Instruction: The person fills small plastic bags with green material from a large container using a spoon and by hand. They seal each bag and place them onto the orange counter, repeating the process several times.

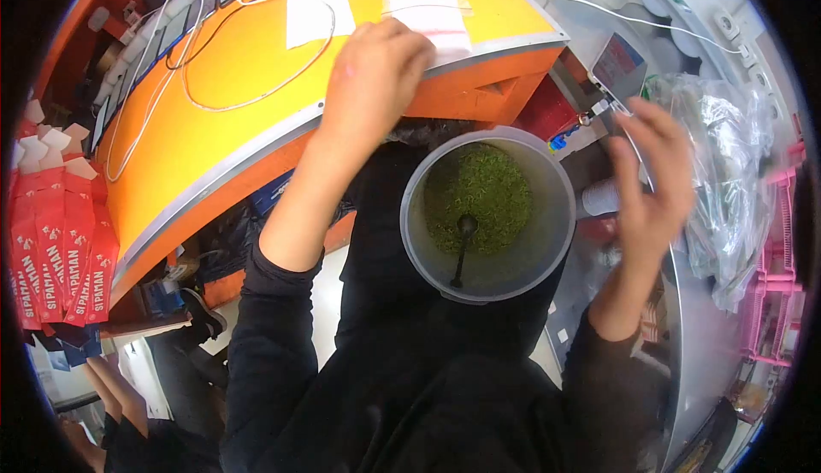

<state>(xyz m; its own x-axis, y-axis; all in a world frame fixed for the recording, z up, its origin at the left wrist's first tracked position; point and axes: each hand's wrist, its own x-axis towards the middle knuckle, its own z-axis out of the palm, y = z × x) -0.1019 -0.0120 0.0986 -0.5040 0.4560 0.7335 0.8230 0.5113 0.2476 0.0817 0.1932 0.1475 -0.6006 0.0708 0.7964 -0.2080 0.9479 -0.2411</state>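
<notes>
My left hand [380, 71] is over the front edge of the yellow table, its fingers curled together and the tips hidden. Right beside those fingers lies a clear plastic packet [445, 37] with a printed label at its top. My right hand [654, 169] is raised on the other side, thumb and fingers apart, slightly blurred, near a pile of clear plastic bags [727, 156]. Between my legs stands a translucent plastic tub [560, 246] with shredded green leaves [492, 186] inside. A black spoon [463, 251] rests in the tub, its bowl on the leaves.
White cables [256, 97] and a white paper sheet [318, 7] lie on the yellow table [214, 135]. Red printed boxes [60, 251] are stacked at the left. Another person's arm [120, 392] shows at lower left. A pink rack [774, 276] stands at right.
</notes>
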